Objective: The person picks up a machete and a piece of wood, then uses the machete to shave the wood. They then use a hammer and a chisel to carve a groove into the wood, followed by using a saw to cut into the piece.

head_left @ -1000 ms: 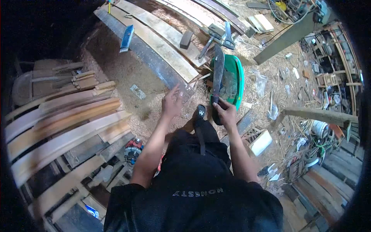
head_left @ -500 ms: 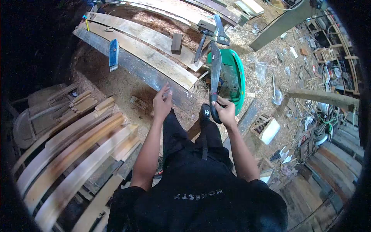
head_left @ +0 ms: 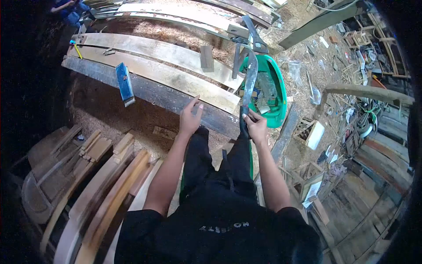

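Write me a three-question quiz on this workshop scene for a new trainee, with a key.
1. Fill the gap: the right hand holds a long-bladed ____.
2. True or false: the left hand grips a hammer.
3. What colour is the tub near the right hand? A) red B) green C) yellow

Key: 1. knife; 2. false, it holds nothing; 3. B

Long surface [head_left: 169, 77] of weathered wooden planks, bearing a slim yellow tool [head_left: 78, 51] at the left end; blue rectangular tool [head_left: 125, 82], near left; brown wooden block [head_left: 206, 58], far right.
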{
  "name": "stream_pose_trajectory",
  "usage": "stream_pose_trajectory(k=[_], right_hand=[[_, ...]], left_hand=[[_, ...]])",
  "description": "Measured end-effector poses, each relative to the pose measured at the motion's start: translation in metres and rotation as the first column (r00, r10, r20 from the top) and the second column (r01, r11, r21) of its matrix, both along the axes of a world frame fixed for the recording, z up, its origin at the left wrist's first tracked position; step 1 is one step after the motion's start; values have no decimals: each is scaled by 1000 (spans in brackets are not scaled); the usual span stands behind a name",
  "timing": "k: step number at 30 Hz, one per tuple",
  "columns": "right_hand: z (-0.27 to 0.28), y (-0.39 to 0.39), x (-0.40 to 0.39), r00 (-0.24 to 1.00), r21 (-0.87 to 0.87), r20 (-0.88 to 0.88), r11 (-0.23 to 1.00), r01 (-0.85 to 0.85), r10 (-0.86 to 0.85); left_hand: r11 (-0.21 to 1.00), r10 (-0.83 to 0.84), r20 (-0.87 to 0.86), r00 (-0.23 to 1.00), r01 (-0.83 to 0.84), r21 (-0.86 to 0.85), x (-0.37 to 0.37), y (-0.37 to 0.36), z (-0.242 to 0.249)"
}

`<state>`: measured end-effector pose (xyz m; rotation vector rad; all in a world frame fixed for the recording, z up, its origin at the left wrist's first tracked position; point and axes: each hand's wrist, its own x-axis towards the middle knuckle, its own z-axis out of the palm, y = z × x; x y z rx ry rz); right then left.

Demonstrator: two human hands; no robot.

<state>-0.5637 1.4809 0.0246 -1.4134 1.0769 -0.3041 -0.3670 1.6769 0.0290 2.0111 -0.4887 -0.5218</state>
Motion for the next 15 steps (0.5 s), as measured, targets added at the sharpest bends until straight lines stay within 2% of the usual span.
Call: stream_pose_trajectory(k=[3,4,6,7,12,14,15], right_hand=[[-11,15,25,993,57,-99,996,72,-66],[-17,16,30,984,60,-175,998,31,-21],[-38,24,43,996,91,-6,992,86,-85],[-56,26,49,995,110,34,990,93,-97],[-125,27,61,995,91,-44,992,91,-87],[-156,26,66,991,214,-20,967,135,-134],[-170,25,66,994,195,-53,975,108,-100]], left_hand=[[995,-87,-2,996,87,39,29,2,-20],[990,-125,1,992,124,63,36,3,-29],[992,-111,-61,992,115,62,50,-6,-53],[989,-128,3,992,128,76,58,-10,-68],[978,-188,158,969,169,125,80,-38,-124],[976,-194,172,966,172,136,89,-48,-151],[975,-197,189,962,171,141,91,-51,-166]])
